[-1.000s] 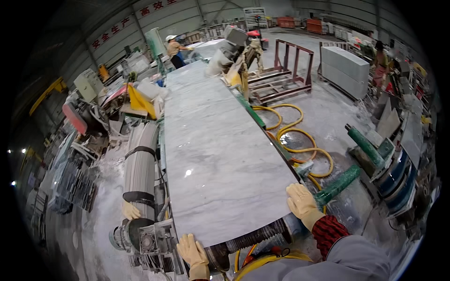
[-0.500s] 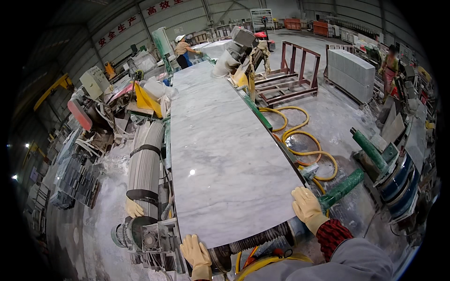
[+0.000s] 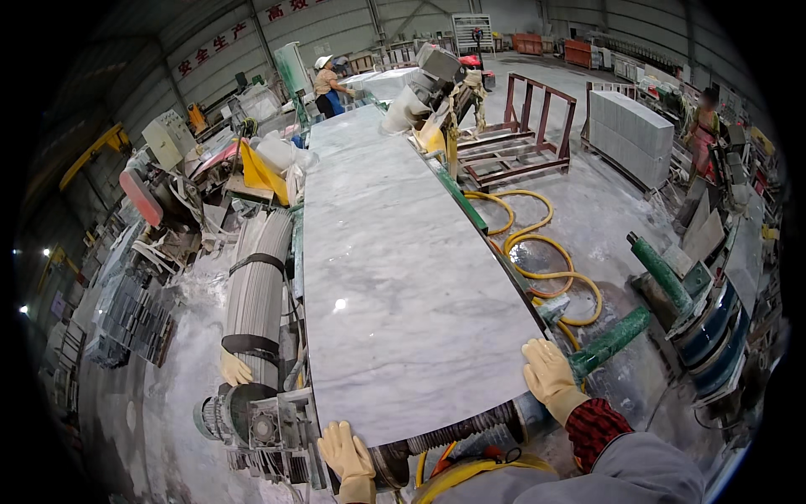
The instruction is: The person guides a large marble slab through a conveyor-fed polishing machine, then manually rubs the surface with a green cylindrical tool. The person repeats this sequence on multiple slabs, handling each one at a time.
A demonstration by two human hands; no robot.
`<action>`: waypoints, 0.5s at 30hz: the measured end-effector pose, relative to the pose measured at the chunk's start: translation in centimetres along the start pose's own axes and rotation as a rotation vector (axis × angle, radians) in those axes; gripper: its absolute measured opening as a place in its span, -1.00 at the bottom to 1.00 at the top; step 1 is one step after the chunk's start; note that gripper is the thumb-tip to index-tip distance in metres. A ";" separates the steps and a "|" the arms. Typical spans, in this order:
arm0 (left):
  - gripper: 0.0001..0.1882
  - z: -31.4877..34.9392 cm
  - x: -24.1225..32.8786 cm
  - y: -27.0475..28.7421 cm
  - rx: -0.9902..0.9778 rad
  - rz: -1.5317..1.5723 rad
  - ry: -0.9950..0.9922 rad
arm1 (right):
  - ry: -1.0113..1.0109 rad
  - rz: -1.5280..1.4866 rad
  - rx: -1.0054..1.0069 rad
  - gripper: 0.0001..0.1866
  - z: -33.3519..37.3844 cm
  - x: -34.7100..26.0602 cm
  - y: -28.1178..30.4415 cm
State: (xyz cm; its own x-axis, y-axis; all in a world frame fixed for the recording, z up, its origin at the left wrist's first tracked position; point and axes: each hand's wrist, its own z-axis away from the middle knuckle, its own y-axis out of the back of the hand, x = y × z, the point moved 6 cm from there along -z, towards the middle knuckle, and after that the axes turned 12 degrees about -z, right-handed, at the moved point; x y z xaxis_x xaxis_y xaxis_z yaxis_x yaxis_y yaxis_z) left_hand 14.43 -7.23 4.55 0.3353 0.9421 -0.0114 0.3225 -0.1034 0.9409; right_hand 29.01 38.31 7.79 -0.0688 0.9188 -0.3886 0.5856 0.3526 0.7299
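A long white marble slab point(image 3: 411, 277) with grey veins stretches away from me. My left hand point(image 3: 347, 458), in a cream rubber glove, rests at its near left corner with the fingers stretched forward. At the near right corner my right hand point(image 3: 552, 378), gloved alike, lies over the edge with its fingers extended; what its palm touches is hidden. Below the slab's near edge show a dark ribbed roller point(image 3: 453, 437) and a yellow hose point(image 3: 478, 472) near my body. A spare cream glove point(image 3: 235, 367) lies against a strapped grey ribbed cover point(image 3: 254, 307) to the left.
A motor point(image 3: 220, 420) stands left of the slab. Green bars point(image 3: 617, 336) jut out at right, beside coiled yellow hose point(image 3: 575, 281). Farther off are a machine head point(image 3: 432, 71), a rusty metal rack point(image 3: 537, 139), stacked white blocks point(image 3: 630, 134), and two people point(image 3: 329, 88).
Both my hands remain at the slab's near corners. The view has shifted slightly, and no movement of the slab against my hands is visible.
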 end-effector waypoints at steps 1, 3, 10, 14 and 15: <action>-0.52 0.3 0.0 0.0 0.093 -0.035 -0.028 | 0.009 0.002 0.007 -0.60 -0.2 -0.3 0.2; -0.55 0.5 0.0 -0.1 0.142 -0.077 -0.070 | 0.005 -0.013 0.005 -0.61 -0.2 -0.4 0.4; -0.63 0.4 0.4 0.4 0.125 -0.067 -0.081 | 0.028 -0.013 0.017 -0.65 -0.2 -0.7 0.7; -0.63 0.5 0.4 0.7 0.168 -0.072 -0.093 | -0.020 0.010 -0.016 -0.62 0.6 -0.4 0.4; -0.63 0.7 0.3 0.6 0.190 -0.078 -0.101 | -0.003 0.036 -0.003 -0.60 1.0 -0.2 0.1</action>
State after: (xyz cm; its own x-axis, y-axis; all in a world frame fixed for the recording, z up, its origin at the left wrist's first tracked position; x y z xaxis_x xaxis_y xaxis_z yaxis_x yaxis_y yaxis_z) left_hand 15.33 -7.26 4.87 0.3864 0.9139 -0.1244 0.5087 -0.0987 0.8553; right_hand 29.87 37.94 7.41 -0.0450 0.9305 -0.3636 0.5851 0.3195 0.7453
